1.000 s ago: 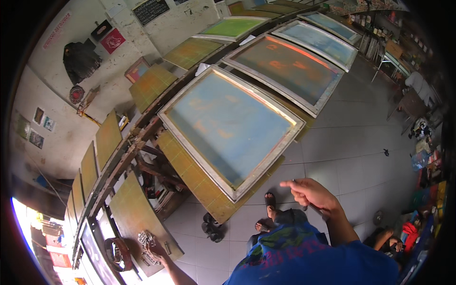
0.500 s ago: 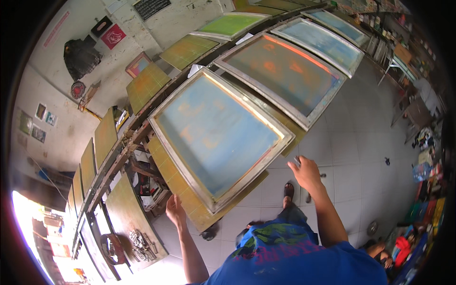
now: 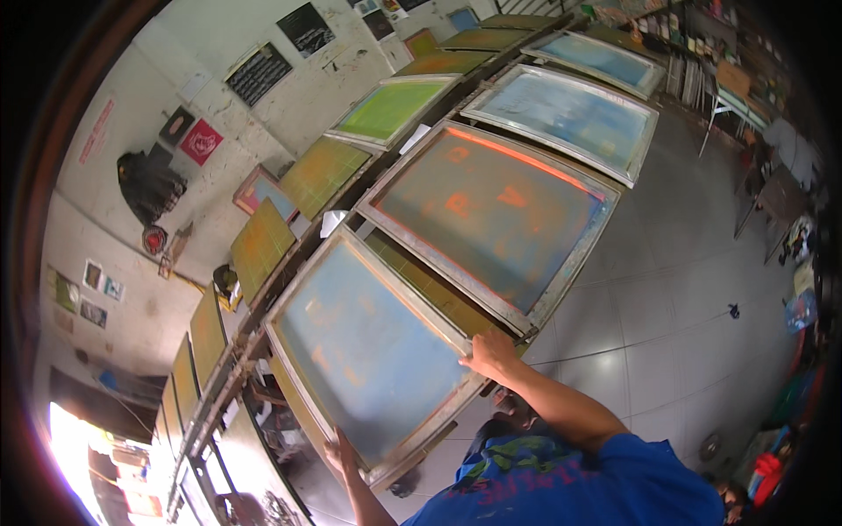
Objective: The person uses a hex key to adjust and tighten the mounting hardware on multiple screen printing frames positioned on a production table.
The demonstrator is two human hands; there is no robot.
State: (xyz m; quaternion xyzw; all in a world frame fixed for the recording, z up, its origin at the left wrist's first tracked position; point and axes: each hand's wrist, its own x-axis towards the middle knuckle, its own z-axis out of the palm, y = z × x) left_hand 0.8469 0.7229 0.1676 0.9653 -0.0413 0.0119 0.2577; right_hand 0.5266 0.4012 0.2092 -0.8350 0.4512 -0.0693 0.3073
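Note:
A screen-printing frame with blue mesh point(image 3: 373, 342) and a pale rim lies over a yellow-green board point(image 3: 301, 412), whose strip shows along the frame's left side. My right hand point(image 3: 493, 355) is closed around the frame's right rim, near its near corner. On the opposite rim, close to the near left corner, my left hand point(image 3: 343, 456) grips the same frame; part of its fingers is hidden. Faint orange marks show on the blue mesh. Just beyond lies a second screen-printing frame with grey mesh point(image 3: 491, 215), orange marks and an orange band along its far side.
More screen frames, one blue-and-white point(image 3: 570, 118) and one green point(image 3: 390, 110), line the long bench. Bare yellow-green boards point(image 3: 263, 250) stand along its wall side. A tiled floor point(image 3: 605, 351) lies to the right, with a cluttered shelf point(image 3: 693, 35) far off.
Both hands have come from beside the blue-mesh frame onto its rims and taken hold. The view has shifted, bringing more of the far wall into sight.

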